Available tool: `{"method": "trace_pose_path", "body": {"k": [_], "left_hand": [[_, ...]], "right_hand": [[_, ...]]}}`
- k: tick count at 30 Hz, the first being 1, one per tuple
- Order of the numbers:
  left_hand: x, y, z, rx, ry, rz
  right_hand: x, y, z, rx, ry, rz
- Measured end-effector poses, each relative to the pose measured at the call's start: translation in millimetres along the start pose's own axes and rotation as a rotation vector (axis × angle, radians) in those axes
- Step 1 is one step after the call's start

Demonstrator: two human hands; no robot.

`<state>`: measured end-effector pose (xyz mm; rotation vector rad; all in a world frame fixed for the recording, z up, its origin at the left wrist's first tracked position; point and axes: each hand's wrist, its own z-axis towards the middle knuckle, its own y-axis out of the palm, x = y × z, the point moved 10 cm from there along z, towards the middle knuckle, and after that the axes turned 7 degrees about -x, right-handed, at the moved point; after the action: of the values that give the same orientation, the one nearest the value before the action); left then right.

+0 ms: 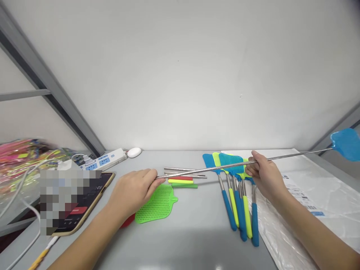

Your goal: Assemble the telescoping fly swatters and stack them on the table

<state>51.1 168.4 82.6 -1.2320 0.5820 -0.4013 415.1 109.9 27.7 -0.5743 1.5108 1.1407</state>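
A blue fly swatter (346, 144) with a long, drawn-out metal rod stretches across the view, its head at the far right. My left hand (137, 189) is closed around the rod's left end, hiding whatever handle is there. Farther along, my right hand (263, 172) pinches the rod between thumb and fingers. Under my left hand lies a loose green swatter head (156, 204), with part of a red one (128, 221) beside it. Loose metal rods (185, 172) and red, yellow and green handle sleeves (184, 185) lie just beyond. Several blue and yellow fly swatters (236, 202) lie fanned out below the rod.
A phone (87, 204), partly blurred out, stands at the left near a power strip (108, 159) and white cables. A white oval object (134, 152) sits by the wall. Plastic-wrapped colourful items (28, 161) fill the far left. White plastic packaging (315, 187) covers the right side.
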Motion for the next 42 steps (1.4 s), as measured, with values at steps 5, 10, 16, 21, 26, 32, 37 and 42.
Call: {"method": "trace_pose_path", "body": {"k": [5,10,16,21,26,32,37,42], "left_hand": [[-20.7,-9.7,-4.7,0.067,-0.096,-0.038],[-54.5,-16.6,-10.2,0.143,-0.243,-0.219],[-47.9,-9.3,-7.5,0.151,-0.214,-0.378],[-44.3,-5.6,-6.2,0.156,-0.227,-0.472],[-25.7,-4.2,-7.4,0.144,-0.142,-0.552],[25.0,-5.0,-12.5,0.103,0.134,-0.597],[35.4,0.8,-15.0,0.106,0.199,-0.591],[23.7,-6.3,-13.4,0.17,0.171,-0.464]], "right_hand": [[-0.4,-6.4,1.8,0.007,0.002,0.009],[-0.1,-7.8,4.7,0.002,0.002,-0.003],[18.5,6.3,-2.0,-0.065,0.089,-0.04],[17.1,11.5,-7.5,-0.055,0.097,-0.029],[20.4,22.2,-15.6,-0.074,0.1,-0.023],[39.0,65.9,-43.4,-0.357,0.147,-0.116],[36.4,71.5,-47.9,-0.373,0.152,-0.146],[28.0,57.2,-40.6,-0.272,0.152,-0.124]]}}
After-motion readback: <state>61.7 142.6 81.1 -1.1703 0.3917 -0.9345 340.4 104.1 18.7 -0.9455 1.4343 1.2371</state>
